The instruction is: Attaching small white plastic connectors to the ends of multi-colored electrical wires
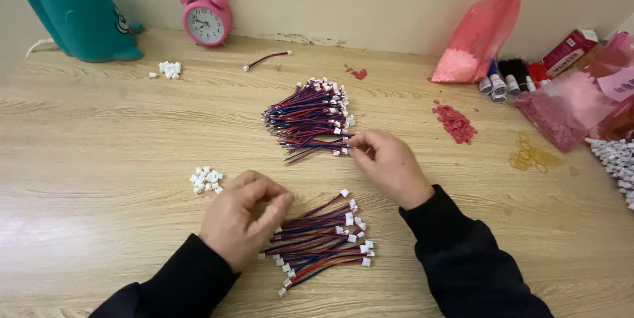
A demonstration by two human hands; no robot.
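A large pile of red, blue and black wires with white connectors (309, 116) lies at the middle of the wooden table (105, 146). My right hand (391, 165) reaches to that pile's near edge and pinches the white end of one wire (341, 151) between thumb and forefinger. A smaller pile of the same wires (323, 239) lies close to me. My left hand (243, 220) rests just left of it, fingers curled together; anything inside them is hidden. A small heap of loose white connector housings (207, 179) sits just beyond my left hand.
At the back stand a teal whale-shaped holder (82, 21) and a pink alarm clock (206, 19). More white housings (170, 69) and a single wire (266, 60) lie nearby. Pink bags (479, 34), small red pieces (454, 123), bottles (498, 83) and rubber bands (530, 157) crowd the right.
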